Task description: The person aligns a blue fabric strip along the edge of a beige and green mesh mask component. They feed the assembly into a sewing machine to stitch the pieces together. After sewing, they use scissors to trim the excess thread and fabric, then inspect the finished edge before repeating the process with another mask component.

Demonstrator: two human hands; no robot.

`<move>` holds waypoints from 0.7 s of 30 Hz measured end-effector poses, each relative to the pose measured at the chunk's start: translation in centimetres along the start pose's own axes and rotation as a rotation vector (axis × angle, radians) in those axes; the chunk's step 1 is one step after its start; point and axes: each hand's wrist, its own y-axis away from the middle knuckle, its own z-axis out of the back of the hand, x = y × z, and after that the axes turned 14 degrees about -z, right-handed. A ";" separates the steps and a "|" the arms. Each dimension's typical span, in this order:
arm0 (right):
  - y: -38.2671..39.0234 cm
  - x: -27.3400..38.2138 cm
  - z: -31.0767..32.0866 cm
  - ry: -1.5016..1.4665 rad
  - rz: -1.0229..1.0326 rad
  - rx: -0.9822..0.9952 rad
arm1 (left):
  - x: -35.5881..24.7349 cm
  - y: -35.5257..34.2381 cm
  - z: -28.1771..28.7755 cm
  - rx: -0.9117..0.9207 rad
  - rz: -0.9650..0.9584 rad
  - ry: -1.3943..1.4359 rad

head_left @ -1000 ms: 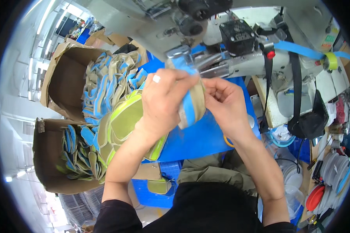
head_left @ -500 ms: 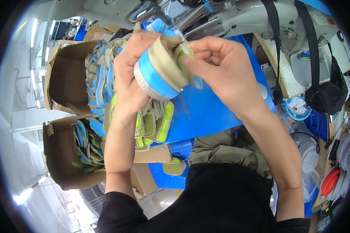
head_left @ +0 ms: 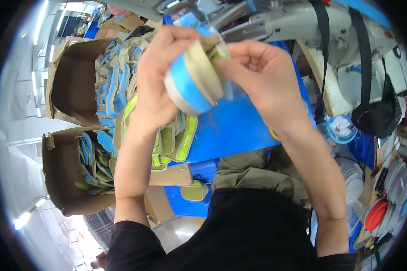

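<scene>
Both hands are raised over the blue work surface (head_left: 235,128), close to the sewing machine. My left hand (head_left: 158,81) is wrapped round a curled fabric band (head_left: 187,81), striped beige, blue and off-white. On the band's right, the thumb and fingers of my right hand (head_left: 269,79) pinch its far edge, where a bit of yellow-green shows inside the curl. Motion blurs the band and the fingertips, so the exact grip is hard to make out. Under my left wrist lies a pile of beige and yellow-green fabric pieces (head_left: 180,137).
Two cardboard boxes (head_left: 54,97) stand at the left, with blue and beige fabric pieces (head_left: 117,86) in and beside them. The grey-white sewing machine (head_left: 287,25) spans the far side. Black straps (head_left: 364,54) hang at the right, above a blue basin (head_left: 343,128).
The band has tilted more upright and shifted slightly right with both hands still on it. The whole view has moved a little.
</scene>
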 end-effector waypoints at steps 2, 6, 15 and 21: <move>-0.1 0.3 -0.1 -0.006 -0.008 -0.019 | -1.7 -0.6 0.0 0.108 -0.032 -0.268; 0.2 0.5 0.0 0.061 -0.063 -0.035 | -1.5 -0.8 0.1 0.103 -0.086 -0.422; -0.3 0.5 -0.6 0.028 -0.051 -0.052 | -1.2 -1.0 0.4 0.113 -0.082 -0.482; -0.7 1.1 -1.1 -0.001 -0.044 -0.083 | -0.1 -0.1 -0.7 -0.013 -0.173 -0.548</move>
